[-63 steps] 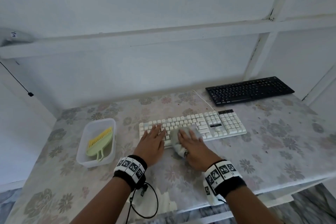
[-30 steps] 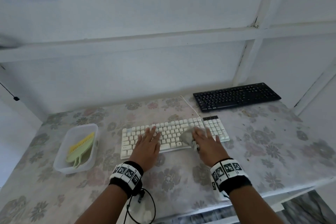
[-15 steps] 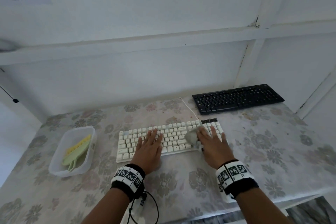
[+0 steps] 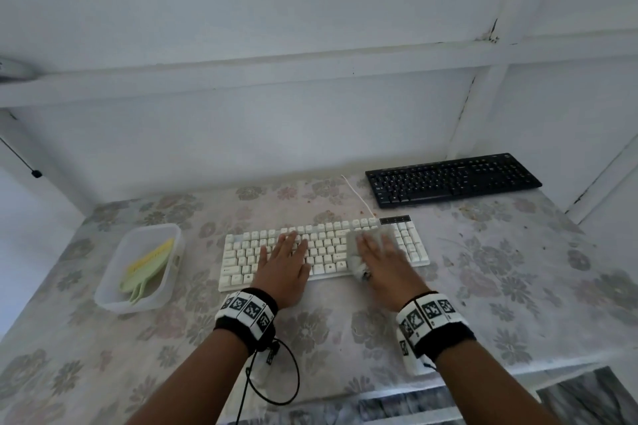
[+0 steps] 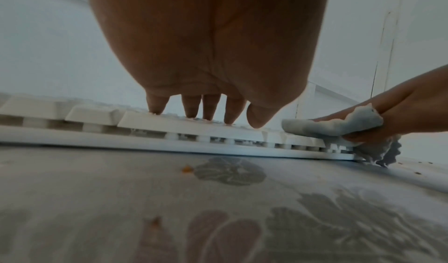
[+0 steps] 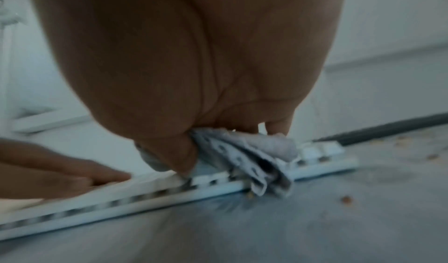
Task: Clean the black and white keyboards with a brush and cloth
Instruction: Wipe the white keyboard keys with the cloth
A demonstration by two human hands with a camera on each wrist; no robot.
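Right hand: the right hand (image 4: 381,260) lies on the right half of the white keyboard (image 4: 324,252), fingers stretched over a bunched grey cloth (image 4: 359,252) and thumb tucking a fold of it against the palm (the right wrist view shows the loose end trailing over the keyboard's near edge onto the table).

Left hand: the left hand (image 4: 284,264) rests flat on the keys left of centre, fingers spread and straight, gripping nothing and apparently bracing the board.

Step in hand: wiping the white keyboard with the cloth, judged from the blur on the right hand; the pass sits near the number pad.

Next move: likely a sweep across the remaining keys at the right end, calling for light, even pressure and a steady brace so the board does not slide.

Black keyboard: the black keyboard (image 4: 452,179) lies at the far right of the table, well apart from both hands.

Brush: a green-and-yellow brush (image 4: 146,267) sits inside a clear plastic tub (image 4: 103,293) to the left of the white keyboard.

Table: a floral-covered table (image 4: 518,269) carries scattered crumbs beside both keyboards.

Obstacles: the white cable (image 4: 355,193) runs from the white keyboard toward the wall beside the black one (a possible snag if either board is shifted).
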